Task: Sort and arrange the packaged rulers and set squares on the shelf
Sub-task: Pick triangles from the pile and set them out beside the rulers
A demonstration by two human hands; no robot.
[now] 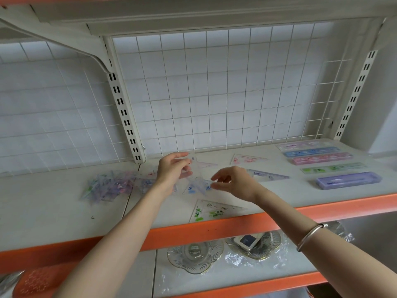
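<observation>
My left hand [171, 168] holds up a clear packaged set square [196, 168] above the white shelf [64, 211], fingers curled round its upper edge. My right hand [232, 181] pinches the lower right edge of a blue-printed packaged set square [196, 187] just below. A jumbled pile of packaged set squares [111, 186] lies to the left. A green-printed set square [212, 210] lies near the front edge, a pink one [247, 159] at the back, a purple one [266, 175] to the right. Packaged rulers [318, 155] lie in a row at the far right.
A wire grid panel [214, 93] backs the shelf. An orange rail [214, 229] edges its front. On the shelf below stand glass dishes [193, 257] in plastic wrap and a white device [247, 241]. A purple ruler case [348, 180] lies at the right front.
</observation>
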